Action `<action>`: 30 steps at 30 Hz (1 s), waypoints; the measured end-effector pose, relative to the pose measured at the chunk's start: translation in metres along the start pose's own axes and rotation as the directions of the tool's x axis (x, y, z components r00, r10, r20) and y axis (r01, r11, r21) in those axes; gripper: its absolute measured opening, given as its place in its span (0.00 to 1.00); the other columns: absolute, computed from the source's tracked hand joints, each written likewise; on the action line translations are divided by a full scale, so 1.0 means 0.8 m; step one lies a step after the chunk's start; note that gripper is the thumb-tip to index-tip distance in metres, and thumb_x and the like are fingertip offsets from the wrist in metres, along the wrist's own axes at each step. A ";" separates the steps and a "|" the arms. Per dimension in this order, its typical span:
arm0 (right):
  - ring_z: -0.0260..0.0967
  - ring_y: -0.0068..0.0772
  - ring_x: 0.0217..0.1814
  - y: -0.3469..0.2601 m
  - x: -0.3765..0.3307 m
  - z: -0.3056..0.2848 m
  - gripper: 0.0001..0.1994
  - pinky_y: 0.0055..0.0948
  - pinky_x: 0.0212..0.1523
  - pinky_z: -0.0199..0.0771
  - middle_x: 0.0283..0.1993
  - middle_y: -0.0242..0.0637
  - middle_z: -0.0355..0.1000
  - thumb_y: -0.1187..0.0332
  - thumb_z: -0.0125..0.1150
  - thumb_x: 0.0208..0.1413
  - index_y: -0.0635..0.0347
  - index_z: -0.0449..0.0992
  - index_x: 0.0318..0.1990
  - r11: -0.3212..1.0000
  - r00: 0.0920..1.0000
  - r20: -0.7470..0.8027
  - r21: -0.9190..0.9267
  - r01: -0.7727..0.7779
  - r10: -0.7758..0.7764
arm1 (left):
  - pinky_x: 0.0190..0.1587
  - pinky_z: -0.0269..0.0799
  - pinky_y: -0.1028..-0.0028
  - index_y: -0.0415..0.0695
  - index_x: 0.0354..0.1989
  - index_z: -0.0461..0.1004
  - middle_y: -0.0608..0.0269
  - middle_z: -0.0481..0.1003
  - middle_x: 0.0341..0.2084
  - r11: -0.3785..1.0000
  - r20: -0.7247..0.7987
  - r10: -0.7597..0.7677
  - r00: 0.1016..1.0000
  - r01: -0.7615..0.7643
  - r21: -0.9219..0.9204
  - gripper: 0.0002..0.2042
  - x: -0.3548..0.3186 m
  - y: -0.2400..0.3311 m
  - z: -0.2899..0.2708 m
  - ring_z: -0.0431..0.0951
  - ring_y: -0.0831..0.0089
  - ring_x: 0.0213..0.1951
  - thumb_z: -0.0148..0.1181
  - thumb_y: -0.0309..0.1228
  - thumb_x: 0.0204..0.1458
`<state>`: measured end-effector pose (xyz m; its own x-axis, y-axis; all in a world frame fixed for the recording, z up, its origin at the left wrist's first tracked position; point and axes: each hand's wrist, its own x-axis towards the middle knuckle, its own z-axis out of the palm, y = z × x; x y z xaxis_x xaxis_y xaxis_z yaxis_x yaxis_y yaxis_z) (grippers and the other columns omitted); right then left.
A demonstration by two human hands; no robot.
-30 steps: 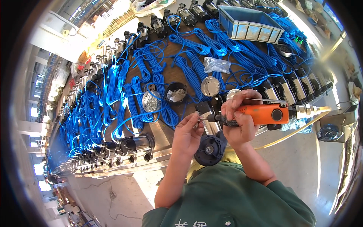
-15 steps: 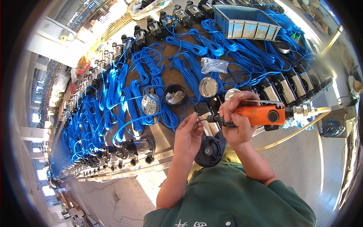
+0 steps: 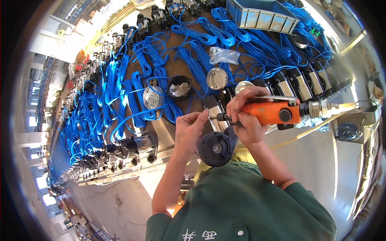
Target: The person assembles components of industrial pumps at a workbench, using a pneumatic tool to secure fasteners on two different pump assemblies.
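Note:
An orange air screwdriver [image 3: 267,112] lies level in my right hand [image 3: 247,118], its fingers wrapped round the front of the body. The dark chuck and thin bit point left toward my left hand [image 3: 191,129]. Thumb and forefinger of that hand are pinched together at the bit's tip; whatever small piece they hold is too small to name. Below the bit, a pump with a steel body and a round black end [image 3: 217,148] lies at the table's near edge, its black end toward me.
Bundles of blue cable [image 3: 195,60] cover the table, with rows of steel pumps [image 3: 309,82] along its edges. A black bowl [image 3: 179,87], a round metal strainer [image 3: 217,78], a clear plastic bag [image 3: 223,55] and a blue-grey crate [image 3: 263,18] stand beyond my hands. A yellow hose [image 3: 309,138] trails at right.
The table's contents have shifted up and slightly left in view. My left hand has turned, with its fingers more curled at the bit's tip. My right hand still grips the air screwdriver.

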<state>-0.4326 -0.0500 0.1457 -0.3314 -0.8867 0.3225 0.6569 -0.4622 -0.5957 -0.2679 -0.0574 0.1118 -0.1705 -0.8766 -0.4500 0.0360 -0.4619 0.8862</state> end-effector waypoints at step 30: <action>0.67 0.21 0.34 0.044 -0.060 -0.060 0.16 0.20 0.35 0.70 0.33 0.35 0.68 0.83 0.52 0.44 0.64 0.65 0.44 0.868 0.935 0.076 -0.406 -0.288 0.346 | 0.46 0.64 0.61 0.34 0.57 0.58 0.51 0.60 0.38 0.504 0.158 0.393 0.906 -0.356 0.787 0.51 -0.087 -0.079 0.005 0.64 0.53 0.41 0.78 0.32 0.17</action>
<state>-0.4265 -0.0243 0.0739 -0.0311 -0.9880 0.1516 0.3905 -0.1516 -0.9080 -0.2626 0.0335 0.0879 -0.2957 -0.9544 -0.0415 -0.6961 0.1855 0.6935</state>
